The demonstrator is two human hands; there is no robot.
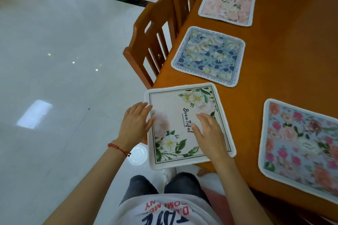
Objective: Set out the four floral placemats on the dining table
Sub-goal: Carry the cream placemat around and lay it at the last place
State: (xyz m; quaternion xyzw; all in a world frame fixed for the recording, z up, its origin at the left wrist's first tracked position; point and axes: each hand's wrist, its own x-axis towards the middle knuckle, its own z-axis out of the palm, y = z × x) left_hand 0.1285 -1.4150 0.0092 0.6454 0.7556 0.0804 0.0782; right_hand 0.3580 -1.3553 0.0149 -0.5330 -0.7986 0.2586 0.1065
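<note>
Four square fabric placemats with white piped edges lie on the orange-brown wooden counter [285, 64]. The nearest to the person, a white placemat printed with cream and blush flowers, green leaves and the script word "Beautiful" [175, 115], sits at the counter's near corner, and its left and near edges hang out past the counter's rim over the floor. The left hand [136, 124], with a red braided cord bracelet [118, 149] on its wrist, rests at that mat's left edge, fingers straight and loosely spread, the fingertips touching the border. The right hand [210, 133] lies flat on the mat's right half, fingers extended and slightly apart, palm down on the fabric just beside the lettering. Neither hand pinches or curls round anything.

Beyond it along the same side of the counter lies a blue-grey placemat with pale lilies and a lettered border [208, 56], and farther on a pale pink placemat with peach blossoms [226, 6]. The two are apart from each other and from the white one. To the right, near the counter's near edge, lies a light blue placemat with pink and coral roses [300, 144].

Two wooden slat-backed chairs [151, 42] stand pushed against the counter's left side. The glossy white tiled floor [54, 78] fills the left of the view, and a clear round plastic lid [138, 154] lies on it below the left wrist.
</note>
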